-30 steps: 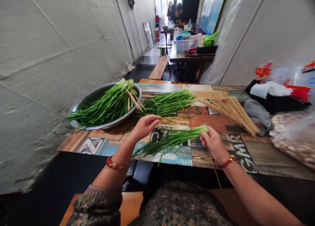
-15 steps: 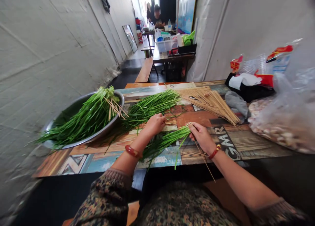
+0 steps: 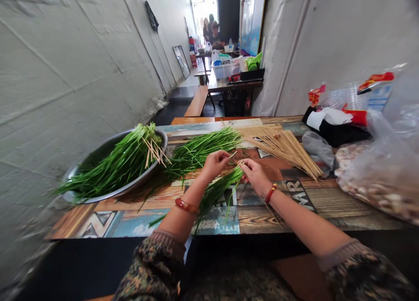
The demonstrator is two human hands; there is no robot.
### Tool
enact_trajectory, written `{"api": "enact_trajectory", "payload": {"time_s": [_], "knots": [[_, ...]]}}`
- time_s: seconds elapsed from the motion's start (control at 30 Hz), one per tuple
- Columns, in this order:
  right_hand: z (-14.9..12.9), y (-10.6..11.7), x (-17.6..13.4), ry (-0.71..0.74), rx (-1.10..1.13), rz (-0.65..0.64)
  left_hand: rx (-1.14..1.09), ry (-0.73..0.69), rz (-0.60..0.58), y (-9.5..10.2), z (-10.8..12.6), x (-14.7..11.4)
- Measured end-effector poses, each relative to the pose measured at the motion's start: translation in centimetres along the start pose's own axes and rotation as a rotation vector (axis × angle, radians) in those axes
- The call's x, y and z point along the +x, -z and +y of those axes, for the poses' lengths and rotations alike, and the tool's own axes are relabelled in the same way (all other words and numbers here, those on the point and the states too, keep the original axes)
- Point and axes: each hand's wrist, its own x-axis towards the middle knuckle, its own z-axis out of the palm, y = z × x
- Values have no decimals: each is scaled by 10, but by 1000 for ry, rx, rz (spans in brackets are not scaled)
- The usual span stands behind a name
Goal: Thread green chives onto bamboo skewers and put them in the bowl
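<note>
My right hand pinches the pale ends of a small bunch of garlic chives, whose green leaves trail left over the table. Thin bamboo skewers stick out below that hand toward the table's front edge. Close by on the left, the fingers of my left hand are closed on a single chive stalk, its pale tip pointing at the bunch. Behind my hands lies a loose pile of chives. More bare skewers are spread to its right.
A metal basin at left holds chives threaded on skewers. At right are a grey plastic bag, a black bag and a clear bag of garlic-like pieces. Beyond stand a bench, another table and several people.
My left hand has moved right from the pile with a stalk now showing in its fingers. The right hand has shifted left with the bunch, so both hands are closer together. The camera view has tilted up slightly.
</note>
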Motion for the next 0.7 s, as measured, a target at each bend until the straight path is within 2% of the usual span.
{"api": "enact_trajectory", "payload": {"time_s": [0.13,0.3,0.4,0.57,0.7], "knots": [[0,0,11,13,-33,-22,-217,115,23,-10,-3,5],[-1,10,11,-12,-33,-76,-234,129,-3,-19,-11,4],[-4,16,9,-16,-35,-109,-249,145,-42,-20,-8,1],[-9,21,10,151,-174,-103,-295,187,-69,-16,7,2],[-11,22,9,222,-231,-104,-236,141,-13,-17,11,2]]}}
